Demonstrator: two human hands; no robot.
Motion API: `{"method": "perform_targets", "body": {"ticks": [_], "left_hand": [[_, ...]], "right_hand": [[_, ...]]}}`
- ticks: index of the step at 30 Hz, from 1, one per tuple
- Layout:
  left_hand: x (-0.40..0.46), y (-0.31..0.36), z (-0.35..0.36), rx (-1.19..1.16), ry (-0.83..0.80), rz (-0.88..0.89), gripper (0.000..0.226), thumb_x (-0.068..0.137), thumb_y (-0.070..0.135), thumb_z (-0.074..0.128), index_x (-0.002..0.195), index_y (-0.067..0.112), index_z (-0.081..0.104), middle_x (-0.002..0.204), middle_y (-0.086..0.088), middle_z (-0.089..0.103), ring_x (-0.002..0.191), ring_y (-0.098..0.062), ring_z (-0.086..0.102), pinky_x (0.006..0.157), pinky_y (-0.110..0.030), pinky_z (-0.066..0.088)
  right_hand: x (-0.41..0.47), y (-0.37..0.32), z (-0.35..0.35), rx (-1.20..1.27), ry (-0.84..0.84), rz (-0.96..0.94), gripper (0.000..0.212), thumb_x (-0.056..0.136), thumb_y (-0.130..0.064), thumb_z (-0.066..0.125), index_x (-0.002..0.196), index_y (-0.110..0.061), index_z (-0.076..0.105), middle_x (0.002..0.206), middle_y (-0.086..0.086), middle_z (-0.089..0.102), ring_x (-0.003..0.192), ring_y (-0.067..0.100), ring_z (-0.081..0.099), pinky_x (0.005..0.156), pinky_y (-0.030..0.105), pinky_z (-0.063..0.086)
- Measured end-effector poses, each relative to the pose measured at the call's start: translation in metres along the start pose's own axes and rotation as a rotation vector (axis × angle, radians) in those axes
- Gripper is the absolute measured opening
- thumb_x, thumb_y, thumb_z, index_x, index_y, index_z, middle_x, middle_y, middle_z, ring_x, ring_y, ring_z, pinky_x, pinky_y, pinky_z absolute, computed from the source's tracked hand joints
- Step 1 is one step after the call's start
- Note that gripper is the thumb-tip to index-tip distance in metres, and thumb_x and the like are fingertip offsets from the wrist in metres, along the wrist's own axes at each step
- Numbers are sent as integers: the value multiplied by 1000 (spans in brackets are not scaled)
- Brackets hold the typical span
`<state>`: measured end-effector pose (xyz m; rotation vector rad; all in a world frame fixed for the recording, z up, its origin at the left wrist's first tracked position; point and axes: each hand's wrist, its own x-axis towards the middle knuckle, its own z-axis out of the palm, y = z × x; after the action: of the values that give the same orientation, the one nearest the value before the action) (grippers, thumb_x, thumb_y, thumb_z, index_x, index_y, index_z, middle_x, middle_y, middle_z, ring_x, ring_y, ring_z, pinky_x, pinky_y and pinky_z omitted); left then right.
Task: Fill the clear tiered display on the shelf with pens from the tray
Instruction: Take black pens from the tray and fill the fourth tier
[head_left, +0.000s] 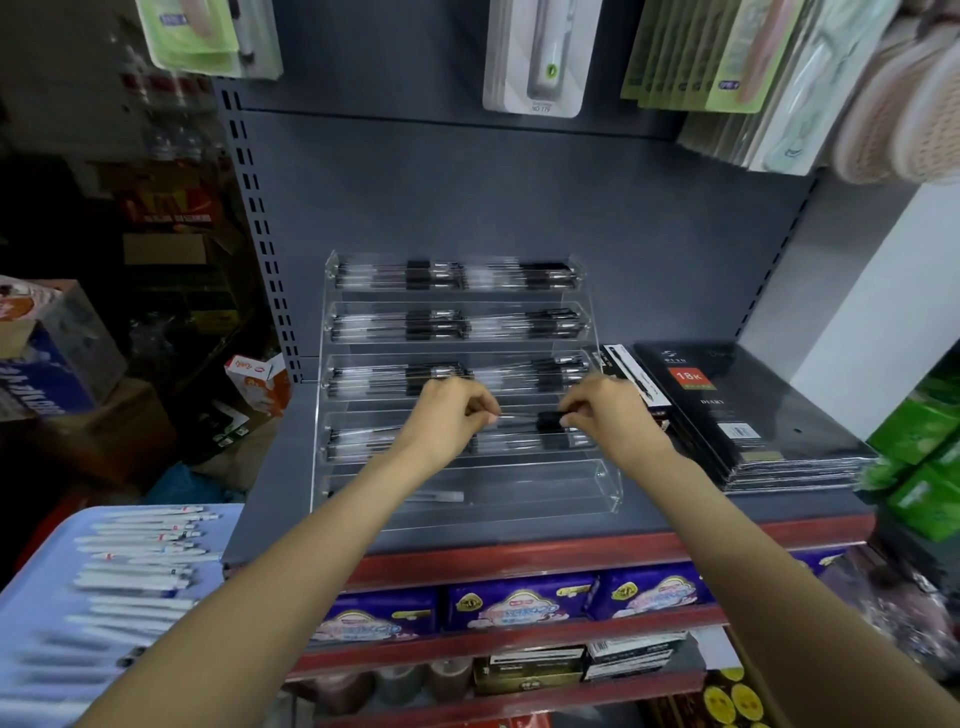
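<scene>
Clear tiered display (605, 480) against a dark grey shelf back panel (519, 197); its pens (400, 322) are clear with black grips. White pens (150, 540) lie on a pale lilac tray (31, 587). Black diaries (737, 410) carry a red label.

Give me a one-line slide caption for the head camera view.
Both hands, left and right, hold a pen over the clear tiered display, bottom tier nearly bare.
</scene>
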<state>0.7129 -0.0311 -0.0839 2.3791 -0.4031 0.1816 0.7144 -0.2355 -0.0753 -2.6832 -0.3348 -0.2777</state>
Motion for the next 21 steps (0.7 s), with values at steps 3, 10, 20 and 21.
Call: {"method": "perform_targets", "body": {"ticks": [3, 10, 20, 21], "left_hand": [[-1, 1, 6, 45, -28, -10, 12, 87, 12, 64, 95, 12, 72, 94, -3, 71, 82, -11, 61, 80, -23, 48], [4, -2, 6, 297, -77, 21, 16, 90, 15, 60, 102, 13, 70, 107, -8, 67, 99, -23, 62, 89, -37, 50], [-13, -6, 0, 184, 65, 43, 19, 89, 20, 60, 107, 16, 67, 103, -4, 66, 94, -18, 61, 85, -31, 48], [-21, -8, -3, 132, 94, 42, 21, 90, 19, 59, 109, 15, 66, 102, -4, 65, 92, -17, 60, 84, -25, 46]], "right_hand": [[0, -2, 2, -65, -66, -4, 17, 84, -7, 66, 100, -2, 70, 99, 15, 67, 91, 24, 62, 81, 23, 45], [6, 1, 5, -142, -109, 60, 14, 86, -2, 61, 96, -5, 69, 100, 11, 66, 92, 25, 64, 83, 36, 54], [-8, -28, 6, 179, -18, 11, 19, 85, -13, 66, 103, -10, 69, 88, 2, 68, 77, 9, 58, 66, 8, 39], [-11, -38, 8, 241, -22, 6, 21, 86, -14, 65, 107, -12, 67, 87, -1, 66, 78, 8, 58, 67, 8, 39]]}}
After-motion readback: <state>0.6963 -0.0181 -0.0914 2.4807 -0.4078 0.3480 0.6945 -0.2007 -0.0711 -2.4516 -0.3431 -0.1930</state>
